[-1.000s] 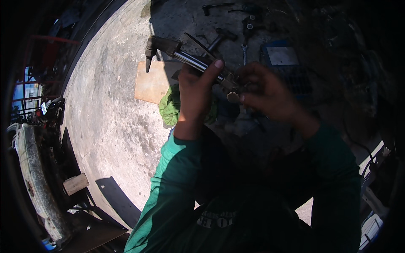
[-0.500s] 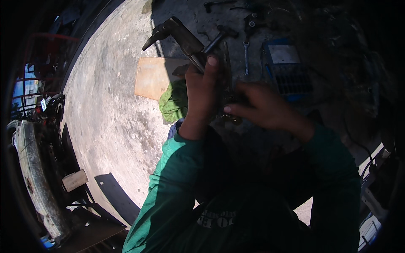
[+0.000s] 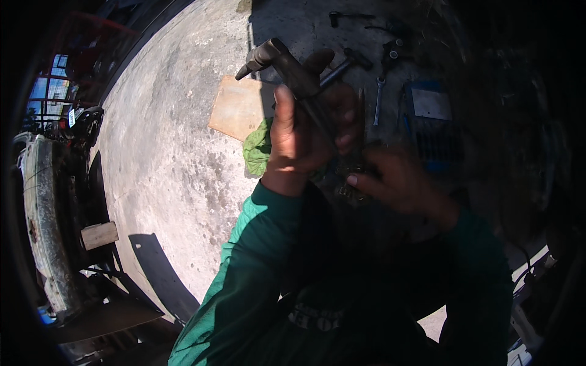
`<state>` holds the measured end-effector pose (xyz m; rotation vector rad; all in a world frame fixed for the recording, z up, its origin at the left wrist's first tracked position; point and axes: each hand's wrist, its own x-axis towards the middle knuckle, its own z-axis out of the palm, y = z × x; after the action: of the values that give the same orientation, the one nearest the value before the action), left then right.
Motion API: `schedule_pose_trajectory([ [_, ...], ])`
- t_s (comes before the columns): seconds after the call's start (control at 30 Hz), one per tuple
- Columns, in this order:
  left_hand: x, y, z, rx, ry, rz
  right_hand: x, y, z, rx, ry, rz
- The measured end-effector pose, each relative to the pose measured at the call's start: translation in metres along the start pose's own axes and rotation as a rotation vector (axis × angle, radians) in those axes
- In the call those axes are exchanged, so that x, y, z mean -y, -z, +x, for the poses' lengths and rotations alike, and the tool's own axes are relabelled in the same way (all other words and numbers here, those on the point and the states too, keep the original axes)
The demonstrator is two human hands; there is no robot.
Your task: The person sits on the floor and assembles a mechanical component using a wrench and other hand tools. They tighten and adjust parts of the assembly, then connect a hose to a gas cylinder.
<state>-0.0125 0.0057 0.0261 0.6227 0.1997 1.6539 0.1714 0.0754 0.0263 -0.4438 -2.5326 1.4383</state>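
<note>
A dark metal tool with a thick body, a bent head and a tapering tip (image 3: 284, 64) is held up in front of me. Its slimmer shaft runs down across the palm of my left hand (image 3: 299, 131). The thumb of that hand stands apart, while its fingers curl loosely at the far side of the shaft. My right hand (image 3: 394, 177) is closed in shadow around the tool's lower end. Brass-coloured fittings (image 3: 353, 192) show under its thumb. Exactly what the right fingers grip there is partly hidden and dark.
On the concrete floor (image 3: 165, 134) lie a tan board (image 3: 235, 110), a green cloth (image 3: 257, 149), a hammer (image 3: 351, 64), a wrench (image 3: 379, 100) and a blue tool case (image 3: 432, 110). A ratchet-like tool (image 3: 351, 17) lies farther off. A worn metal panel (image 3: 46, 213) and a small block (image 3: 99, 235) are at left.
My left hand has loosened from a tight grip, turning its palm up with the thumb apart. The tool and both hands sit slightly farther right in view, and the whole scene has shifted.
</note>
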Motion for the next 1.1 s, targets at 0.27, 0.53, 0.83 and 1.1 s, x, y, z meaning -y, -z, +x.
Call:
schedule_pose_trajectory([
  [0.27,-0.008,0.012,-0.002,-0.061,-0.215,0.435,-0.008,-0.014,0.003,-0.028,-0.021,0.141],
  [0.53,-0.011,0.004,0.000,-0.391,0.066,0.463,-0.031,-0.042,0.004,0.001,-0.111,0.179],
  [0.83,-0.003,0.024,0.010,-0.802,-0.008,0.682,-0.048,-0.065,0.014,-0.056,-0.251,0.195],
  [1.1,0.010,0.027,0.009,-0.825,-0.123,0.778,-0.059,-0.076,0.012,-0.037,-0.274,0.305],
])
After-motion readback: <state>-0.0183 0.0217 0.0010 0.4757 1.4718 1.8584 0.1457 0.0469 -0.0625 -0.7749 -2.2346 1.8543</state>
